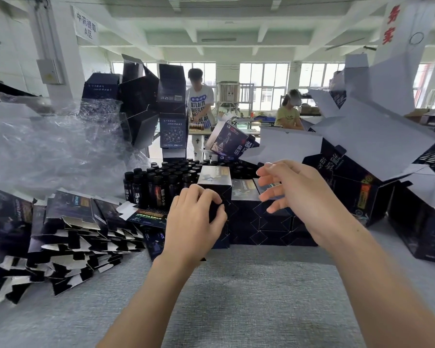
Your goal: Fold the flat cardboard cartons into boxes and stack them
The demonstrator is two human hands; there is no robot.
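Head view shows our left hand (195, 217) curled round the front corner of a folded box (214, 175) at the middle of the bench (236, 285), our right hand (295, 194) spread and empty beside it; we judge the card light and crushable, best held by its edges.

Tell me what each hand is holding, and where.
Left hand grips the dark upright cardboard box at its near left edge; right hand is open, holding nothing.

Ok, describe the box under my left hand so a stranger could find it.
Find the block of dark bottles on the grey table. Before it runs a row of folded boxes; the box at its left end, gripped by the left hand, is yours. It alone stands taller than the rest.
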